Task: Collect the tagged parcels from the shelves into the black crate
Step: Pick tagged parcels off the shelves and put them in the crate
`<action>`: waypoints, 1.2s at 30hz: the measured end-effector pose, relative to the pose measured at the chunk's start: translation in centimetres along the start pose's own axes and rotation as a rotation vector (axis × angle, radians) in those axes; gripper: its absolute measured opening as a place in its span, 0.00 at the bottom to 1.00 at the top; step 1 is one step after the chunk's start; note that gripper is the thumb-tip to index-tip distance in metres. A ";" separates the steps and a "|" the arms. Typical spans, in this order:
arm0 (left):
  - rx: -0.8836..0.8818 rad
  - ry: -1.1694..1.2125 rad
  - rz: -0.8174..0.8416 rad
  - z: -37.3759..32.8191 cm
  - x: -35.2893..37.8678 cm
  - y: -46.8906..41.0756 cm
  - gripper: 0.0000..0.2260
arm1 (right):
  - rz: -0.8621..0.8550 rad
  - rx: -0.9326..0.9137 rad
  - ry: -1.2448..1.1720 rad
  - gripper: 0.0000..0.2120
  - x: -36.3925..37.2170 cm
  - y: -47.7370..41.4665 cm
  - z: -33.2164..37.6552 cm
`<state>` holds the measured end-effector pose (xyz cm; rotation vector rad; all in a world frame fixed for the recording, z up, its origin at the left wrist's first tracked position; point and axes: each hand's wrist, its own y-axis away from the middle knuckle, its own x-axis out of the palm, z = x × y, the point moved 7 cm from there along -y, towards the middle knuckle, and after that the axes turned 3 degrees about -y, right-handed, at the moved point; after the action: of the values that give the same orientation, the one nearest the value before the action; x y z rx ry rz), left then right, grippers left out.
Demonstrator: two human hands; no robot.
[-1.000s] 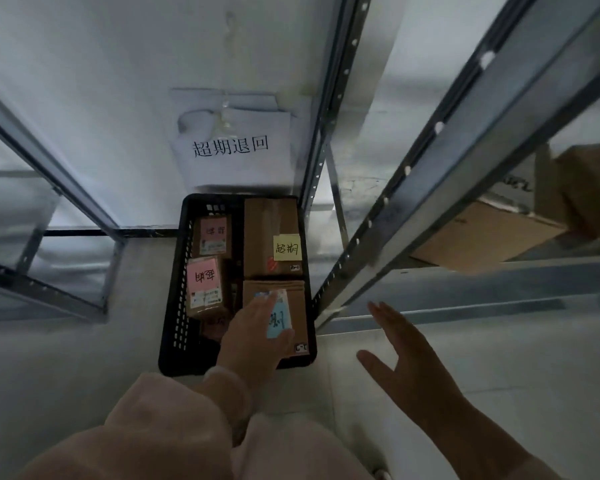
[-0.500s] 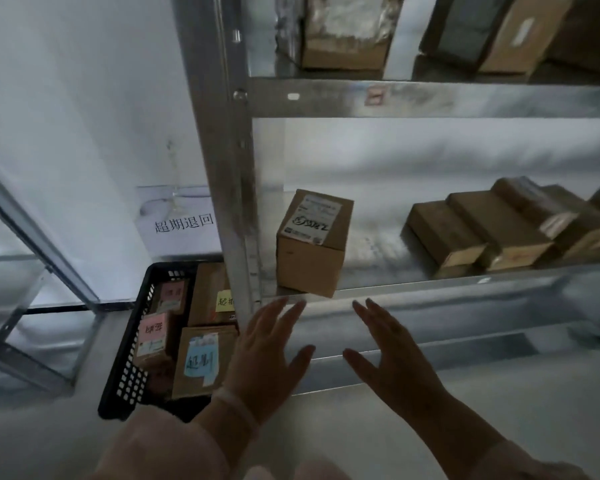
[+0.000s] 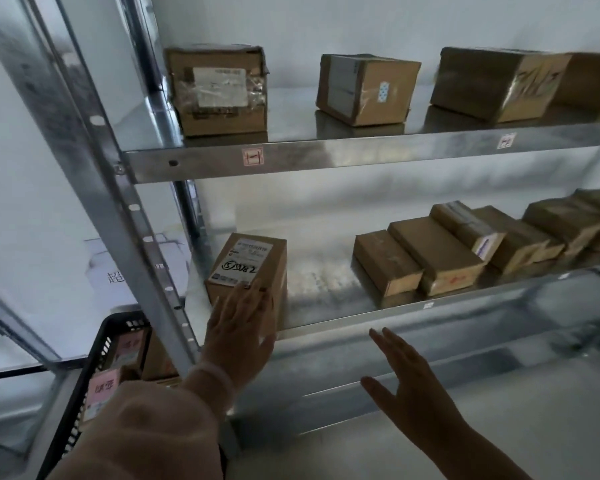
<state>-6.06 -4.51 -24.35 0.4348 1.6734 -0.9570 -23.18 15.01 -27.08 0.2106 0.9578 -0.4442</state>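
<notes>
My left hand [image 3: 238, 332] rests flat, fingers straight and slightly apart, against the labelled box [image 3: 248, 261] left of centre; my right hand [image 3: 411, 379] hovers lower right, fingers spread.

a plain white wall [image 3: 326, 26] fills the background. low on it at the left hangs a white paper sign [image 3: 108, 268] with black characters, partly hidden by a steel post [image 3: 122, 223]. a second grey metal frame [image 3: 18, 322] slants across the lower left corner. high up stand three brown cardboard cartons, well apart: a taped carton [image 3: 219, 91] with a white label, a grey-sided carton [image 3: 366, 90], and a large carton [image 3: 496, 83] with black scrawl on its end. two red-and-white stickers [image 3: 253, 156] [image 3: 506, 141] sit apart on the metal lip [image 3: 361, 150] beneath them. lower right, flat brown boxes [image 3: 433, 254] lie side by side, touching.
</notes>
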 end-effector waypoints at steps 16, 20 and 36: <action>0.026 -0.054 -0.114 -4.7 4.7 -7.6 0.29 | -0.075 0.106 0.043 0.34 -3.0 -11.9 -6.0; 0.103 0.010 -0.088 -7.9 4.6 -10.2 0.28 | -0.036 0.157 0.065 0.35 -3.5 -13.9 -8.2; -0.293 0.526 0.329 -14.5 15.1 -16.0 0.29 | -0.026 -0.142 0.153 0.26 -4.8 -19.8 -14.5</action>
<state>-31.39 -5.78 -31.41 0.7793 2.0886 -0.3575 -45.31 4.01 -30.94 0.1041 1.1387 -0.3857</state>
